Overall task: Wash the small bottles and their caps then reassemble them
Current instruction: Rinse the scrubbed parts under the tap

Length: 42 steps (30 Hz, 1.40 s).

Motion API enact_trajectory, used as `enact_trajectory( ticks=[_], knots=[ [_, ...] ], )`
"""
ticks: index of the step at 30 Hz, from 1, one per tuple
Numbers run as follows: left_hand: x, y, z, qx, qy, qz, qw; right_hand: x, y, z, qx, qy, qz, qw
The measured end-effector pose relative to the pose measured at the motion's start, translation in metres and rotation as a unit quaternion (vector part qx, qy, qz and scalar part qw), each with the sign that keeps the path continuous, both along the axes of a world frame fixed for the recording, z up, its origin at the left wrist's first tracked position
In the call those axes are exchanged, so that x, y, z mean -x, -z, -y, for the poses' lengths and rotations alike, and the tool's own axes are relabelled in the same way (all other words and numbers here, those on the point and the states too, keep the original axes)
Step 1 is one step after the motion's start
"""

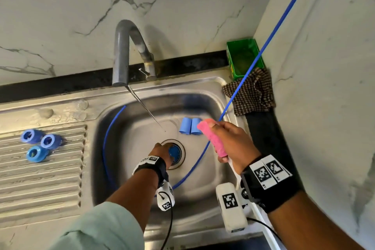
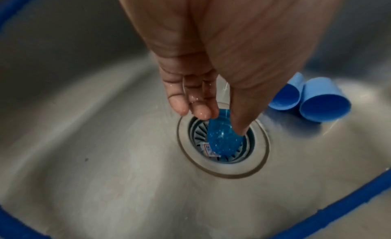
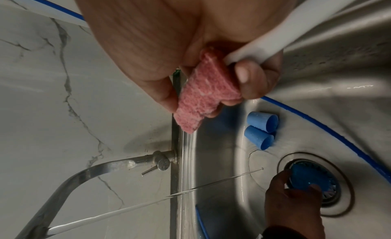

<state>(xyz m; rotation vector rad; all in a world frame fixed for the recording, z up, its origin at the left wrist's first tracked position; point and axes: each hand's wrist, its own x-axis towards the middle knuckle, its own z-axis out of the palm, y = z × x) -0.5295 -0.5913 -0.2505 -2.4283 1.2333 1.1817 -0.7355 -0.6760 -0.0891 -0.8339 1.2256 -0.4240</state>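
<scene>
Left hand (image 2: 203, 62) pinches a translucent blue plastic bottle (image 2: 224, 135) at the round steel sink drain (image 2: 260, 152); right hand (image 1: 229, 144) grips a pink sponge (image 1: 212, 138).

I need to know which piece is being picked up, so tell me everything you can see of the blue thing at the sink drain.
The blue piece is translucent, glittery with water drops, with a rounded outline; whether it is a cap or a bottle cannot be told. It sits in the drain strainer at the bottom of the steel sink, tilted against the slats. The left hand reaches down on it, thumb and fingertips pinching its upper edge. A small white printed scrap lies beside it.
</scene>
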Motion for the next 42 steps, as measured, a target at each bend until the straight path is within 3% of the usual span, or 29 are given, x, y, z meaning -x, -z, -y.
enact_trajectory(
  ticks=[7, 10, 11, 12, 13, 15, 16, 17, 18, 20, 23, 31, 35, 38, 41, 42],
  knots=[
    [-0.006, 0.017, -0.007, 0.007, -0.036, -0.021, 0.999, -0.002, 0.012, -0.009, 0.007, 0.002, -0.032, 0.999],
    [-0.017, 0.008, -0.008, 0.064, -0.145, -0.076, 0.984, -0.003, 0.013, -0.014, 0.025, 0.001, -0.034, 0.999],
    [-0.021, 0.002, -0.007, 0.091, -0.209, -0.121, 0.966, -0.002, 0.013, -0.015, 0.027, 0.004, -0.032, 0.999],
    [-0.024, -0.005, -0.003, 0.125, -0.295, -0.190, 0.928, -0.002, 0.013, -0.016, 0.024, 0.009, -0.030, 0.999],
    [-0.026, -0.014, 0.002, 0.158, -0.402, -0.274, 0.859, -0.002, 0.013, -0.017, 0.018, 0.014, -0.027, 0.999],
    [-0.032, -0.035, 0.009, 0.194, -0.587, -0.427, 0.660, -0.006, 0.010, -0.020, 0.008, 0.020, -0.017, 1.000],
    [-0.036, -0.047, 0.012, 0.195, -0.630, -0.474, 0.583, -0.008, 0.007, -0.022, 0.007, 0.022, -0.015, 1.000],
    [-0.038, -0.057, 0.015, 0.195, -0.648, -0.508, 0.533, -0.010, 0.004, -0.023, 0.011, 0.023, -0.018, 1.000],
    [-0.039, -0.066, 0.017, 0.198, -0.649, -0.534, 0.504, -0.013, 0.001, -0.023, 0.020, 0.025, -0.020, 0.999],
    [-0.041, -0.084, 0.017, 0.212, -0.642, -0.565, 0.473, -0.019, -0.007, -0.024, 0.048, 0.026, -0.022, 0.998],
    [-0.037, -0.107, 0.012, 0.235, -0.637, -0.584, 0.444, -0.028, -0.022, -0.026, 0.082, 0.020, -0.028, 0.996],
    [-0.022, -0.172, -0.039, 0.281, -0.593, -0.623, 0.426, -0.050, -0.056, -0.047, 0.209, -0.039, -0.034, 0.976],
    [-0.010, -0.195, -0.064, 0.310, -0.569, -0.647, 0.401, -0.055, -0.067, -0.060, 0.310, -0.089, 0.001, 0.946],
    [0.002, -0.210, -0.076, 0.319, -0.540, -0.670, 0.396, -0.063, -0.080, -0.066, 0.423, -0.141, -0.003, 0.895],
    [0.012, -0.219, -0.085, 0.316, -0.515, -0.684, 0.409, -0.068, -0.087, -0.070, 0.595, -0.223, -0.072, 0.769],
    [0.013, -0.221, -0.088, 0.316, -0.509, -0.682, 0.419, -0.068, -0.087, -0.069, 0.620, -0.241, -0.091, 0.742]
  ],
)
